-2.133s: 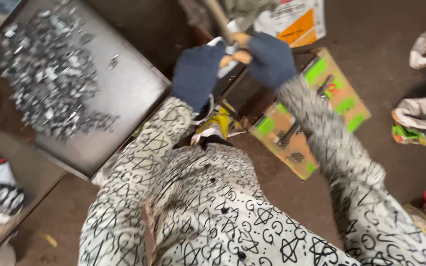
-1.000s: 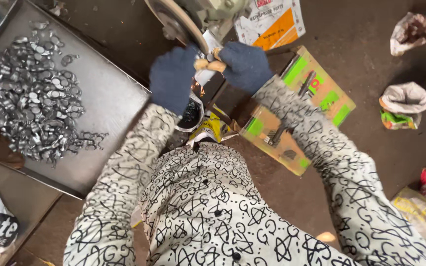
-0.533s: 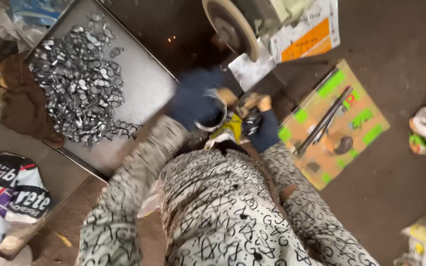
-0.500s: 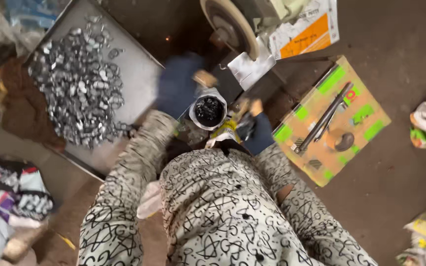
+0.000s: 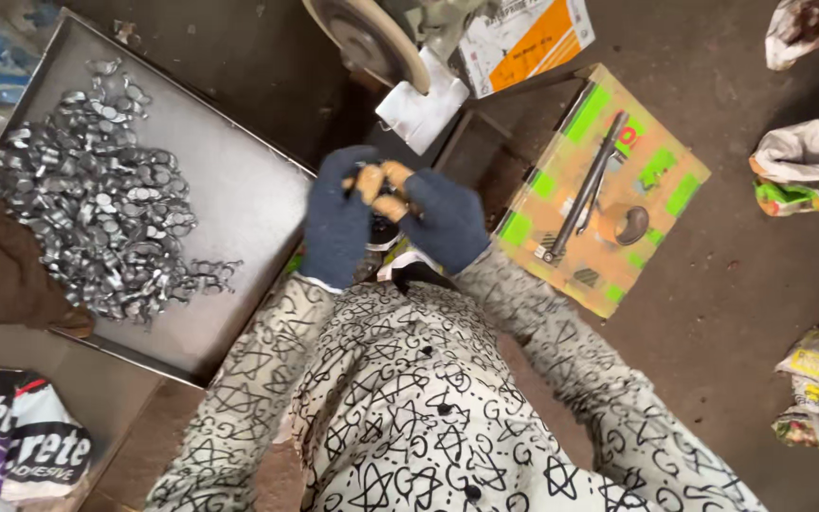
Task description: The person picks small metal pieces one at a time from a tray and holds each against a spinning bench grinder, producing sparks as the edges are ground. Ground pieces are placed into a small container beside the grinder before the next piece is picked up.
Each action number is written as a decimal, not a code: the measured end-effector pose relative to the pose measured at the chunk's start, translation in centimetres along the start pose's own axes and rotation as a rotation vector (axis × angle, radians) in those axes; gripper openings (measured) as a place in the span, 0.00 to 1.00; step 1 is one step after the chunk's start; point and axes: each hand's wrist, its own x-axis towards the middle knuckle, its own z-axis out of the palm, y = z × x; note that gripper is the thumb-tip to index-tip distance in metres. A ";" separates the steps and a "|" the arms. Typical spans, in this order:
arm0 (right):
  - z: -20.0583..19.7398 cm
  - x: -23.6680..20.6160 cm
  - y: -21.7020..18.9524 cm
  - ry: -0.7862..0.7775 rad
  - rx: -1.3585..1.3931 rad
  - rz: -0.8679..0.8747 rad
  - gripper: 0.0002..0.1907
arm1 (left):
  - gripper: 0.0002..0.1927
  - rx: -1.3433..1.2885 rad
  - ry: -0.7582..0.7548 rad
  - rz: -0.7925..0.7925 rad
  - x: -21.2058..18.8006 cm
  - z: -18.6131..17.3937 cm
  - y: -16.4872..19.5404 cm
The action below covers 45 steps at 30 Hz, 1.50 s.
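While a small metal piece, likely stiff, light and slippery, is pinched at its edges below the grinding wheel, both gloved hands, left hand and right hand, are closed together on it.

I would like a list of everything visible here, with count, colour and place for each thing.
tray: one, grey metal, left
metal pieces: a heap, too many to count, silvery, on the tray
grinding wheel: one, grey, top centre
cardboard: one, brown with green patches, right of the hands
rod: one, dark metal, on the cardboard
ring: one, brown, on the cardboard
box: one, white and orange, top
bags: several, white, right side
sack: one, printed, bottom left
left hand: dark blue glove, fingertips bare, centre
right hand: dark blue glove, touching the left hand; what they hold is hidden
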 end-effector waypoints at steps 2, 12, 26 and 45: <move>-2.9 1.6 0.2 0.035 -0.113 -0.120 0.15 | 0.12 0.069 -0.029 0.170 -0.2 2.1 2.0; -6.0 7.2 7.2 -0.015 -0.382 -0.223 0.18 | 0.14 1.083 -0.048 0.645 8.0 2.8 2.9; -8.9 13.6 10.8 -0.350 -0.409 -0.523 0.15 | 0.21 1.113 -0.029 0.660 6.2 4.6 0.6; 9.7 -2.8 6.6 0.292 0.692 1.251 0.22 | 0.11 1.559 0.096 0.303 16.2 -20.2 -2.4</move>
